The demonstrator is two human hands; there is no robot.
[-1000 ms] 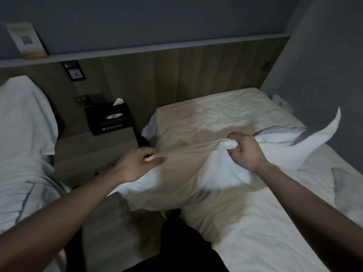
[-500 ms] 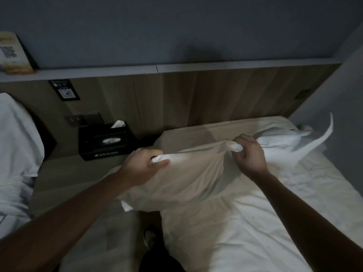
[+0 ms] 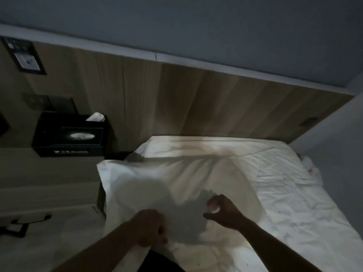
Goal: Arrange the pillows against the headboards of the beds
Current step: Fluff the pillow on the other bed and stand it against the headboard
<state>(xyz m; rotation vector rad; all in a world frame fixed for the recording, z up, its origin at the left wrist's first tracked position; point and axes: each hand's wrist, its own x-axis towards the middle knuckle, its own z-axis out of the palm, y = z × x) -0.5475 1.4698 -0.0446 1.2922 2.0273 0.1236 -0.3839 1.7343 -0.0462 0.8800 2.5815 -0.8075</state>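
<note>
The white pillow (image 3: 157,185) lies on the bed (image 3: 294,193), its long axis running left to right, its left corner overhanging the mattress edge beside the nightstand (image 3: 49,173). A strip of bare sheet separates its far edge from the wooden headboard (image 3: 196,103) — open room also lies to the right. The left hand (image 3: 151,228) grips the near edge with clenched fingers; the right hand (image 3: 224,210) pinches cloth.

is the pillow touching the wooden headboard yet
Apart. The head view shows a strip of bare sheet between the pillow and the headboard.
</note>
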